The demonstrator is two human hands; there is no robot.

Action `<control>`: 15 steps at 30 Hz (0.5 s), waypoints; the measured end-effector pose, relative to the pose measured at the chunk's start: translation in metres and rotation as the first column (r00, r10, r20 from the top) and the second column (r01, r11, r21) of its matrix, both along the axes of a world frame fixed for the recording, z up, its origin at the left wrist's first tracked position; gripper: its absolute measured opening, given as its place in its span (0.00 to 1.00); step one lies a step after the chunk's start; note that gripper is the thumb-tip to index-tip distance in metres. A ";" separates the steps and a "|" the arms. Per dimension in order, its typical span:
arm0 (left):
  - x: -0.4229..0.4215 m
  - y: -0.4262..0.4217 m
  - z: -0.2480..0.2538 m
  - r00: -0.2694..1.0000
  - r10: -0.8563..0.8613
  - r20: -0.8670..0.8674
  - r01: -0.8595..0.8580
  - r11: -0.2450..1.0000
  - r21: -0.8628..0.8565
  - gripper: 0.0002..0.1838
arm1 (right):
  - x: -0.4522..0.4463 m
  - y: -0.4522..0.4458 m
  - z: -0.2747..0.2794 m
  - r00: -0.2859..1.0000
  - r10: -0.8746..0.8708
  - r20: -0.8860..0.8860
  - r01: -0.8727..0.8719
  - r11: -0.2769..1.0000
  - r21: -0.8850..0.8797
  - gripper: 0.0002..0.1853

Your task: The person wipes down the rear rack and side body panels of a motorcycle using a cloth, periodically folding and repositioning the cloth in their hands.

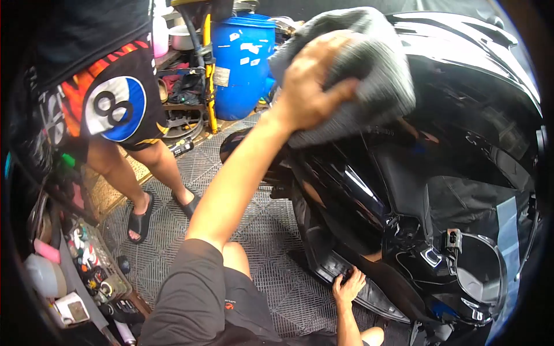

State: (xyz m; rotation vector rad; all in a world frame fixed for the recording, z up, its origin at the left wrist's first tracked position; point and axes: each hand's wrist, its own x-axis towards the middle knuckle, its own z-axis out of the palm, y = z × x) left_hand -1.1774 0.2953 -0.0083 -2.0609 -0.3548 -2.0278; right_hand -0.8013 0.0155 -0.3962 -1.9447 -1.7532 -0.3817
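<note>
A folded grey cloth [369,69] is in my left hand [314,81], pressed near the front of a glossy black scooter body [346,173]. Hand and cloth are smeared by motion; the fingers are closed around the cloth with the thumb on its near side. Low on the scooter's side, my right hand [349,285] grips the edge of the black footboard [375,303], thumb apart from the fingers. Behind the footboard is an open round storage well [479,268], with a small connector [453,239] at its rim.
Another person in eight-ball shorts [115,109] stands at left on grey grid floor tiles [254,242]. A blue barrel [242,63] and shelf clutter are behind. A basket of small bottles [98,259] and a white jug [46,277] are at lower left.
</note>
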 end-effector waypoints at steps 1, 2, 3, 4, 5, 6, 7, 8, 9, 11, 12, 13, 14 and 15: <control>-0.010 0.015 -0.011 0.985 -0.167 0.032 0.169 0.979 -0.117 0.38 | 0.001 0.000 -0.002 1.000 -0.001 0.002 0.001 1.000 -0.003 0.30; -0.020 0.040 -0.027 0.947 -0.316 0.067 0.322 0.924 -0.207 0.37 | 0.002 0.000 -0.003 1.000 0.001 0.005 -0.001 1.000 -0.007 0.30; -0.030 0.065 -0.043 0.885 -0.447 0.129 0.464 0.838 -0.285 0.35 | 0.003 0.000 -0.005 1.000 0.001 -0.011 -0.001 1.000 -0.020 0.30; -0.039 0.078 -0.053 0.855 -0.492 0.166 0.518 0.788 -0.332 0.34 | 0.003 0.000 -0.006 1.000 -0.002 -0.015 0.002 1.000 -0.026 0.30; -0.045 0.083 -0.055 0.831 -0.519 0.200 0.554 0.746 -0.370 0.34 | 0.001 0.000 -0.005 1.000 -0.005 -0.006 0.005 1.000 -0.020 0.30; -0.049 0.085 -0.055 0.830 -0.514 0.216 0.555 0.730 -0.399 0.33 | 0.000 0.001 -0.003 1.000 -0.008 0.005 0.008 1.000 -0.012 0.30; -0.052 0.086 -0.055 0.839 -0.495 0.227 0.543 0.727 -0.421 0.32 | -0.001 0.001 -0.004 1.000 -0.023 0.013 0.023 0.999 -0.025 0.30; -0.055 0.085 -0.053 0.862 -0.452 0.229 0.506 0.737 -0.448 0.31 | -0.001 0.001 -0.004 1.000 -0.013 0.022 0.013 1.000 -0.008 0.30; -0.056 0.084 -0.051 0.882 -0.410 0.230 0.470 0.745 -0.473 0.31 | -0.003 0.002 -0.004 1.000 -0.014 0.016 0.014 1.000 -0.017 0.30; -0.050 0.078 -0.057 0.960 -0.241 0.140 0.278 0.830 -0.484 0.29 | -0.004 -0.001 -0.002 1.000 -0.014 0.022 0.014 1.000 -0.022 0.29; -0.047 0.074 -0.062 0.994 -0.094 0.059 0.110 0.886 -0.450 0.29 | -0.005 0.000 0.000 0.999 -0.001 0.032 0.001 1.000 -0.005 0.29; -0.042 0.061 -0.081 0.981 0.175 -0.082 -0.193 0.927 -0.321 0.28 | -0.004 -0.001 -0.001 1.000 -0.011 0.009 0.012 1.000 -0.029 0.30; -0.032 0.035 -0.089 0.932 0.334 -0.142 -0.360 0.899 -0.250 0.28 | -0.003 0.000 -0.004 1.000 -0.021 -0.017 0.020 0.998 -0.053 0.30; -0.022 0.009 -0.097 0.854 0.489 -0.179 -0.516 0.839 -0.170 0.27 | -0.002 0.002 -0.007 1.000 -0.023 -0.006 0.023 0.998 -0.053 0.30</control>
